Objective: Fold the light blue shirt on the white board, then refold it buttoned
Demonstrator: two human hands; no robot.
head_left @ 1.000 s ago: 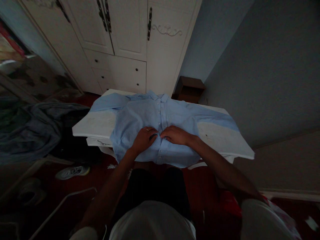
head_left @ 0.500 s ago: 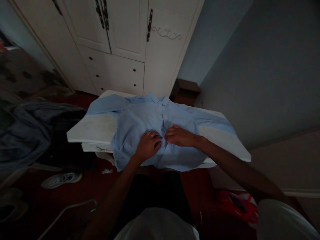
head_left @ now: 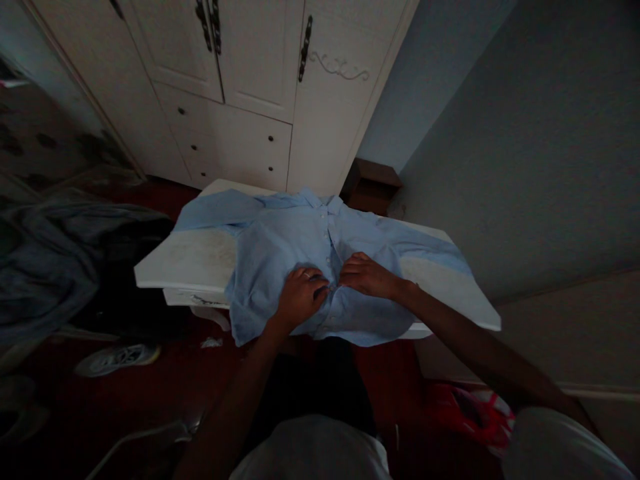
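Note:
A light blue button-up shirt (head_left: 280, 233) lies face up across a white table (head_left: 185, 260), its collar at the far side and its sleeves spread to both sides. My left hand (head_left: 303, 293), with a ring on one finger, is closed on the front of the shirt beside the button strip. Just to its right, my right hand (head_left: 367, 275) pinches the other front edge and holds it slightly lifted. Between the collar and my hands the two front edges stand a little apart, with small buttons along the left one. My fingertips hide the spot they grip.
A white wardrobe (head_left: 250, 133) with drawers stands behind the table. A brown box-like unit (head_left: 377, 175) is at its right. On the red floor lie a shoe (head_left: 119, 360), a white hanger-like rod (head_left: 130, 440) and a red bag (head_left: 465, 413). Dark clothes (head_left: 45, 260) are piled at left.
My right hand has shifted slightly right with the front edge, and the gap in the shirt front has widened. My left hand stays at the button strip. The view has tilted slightly.

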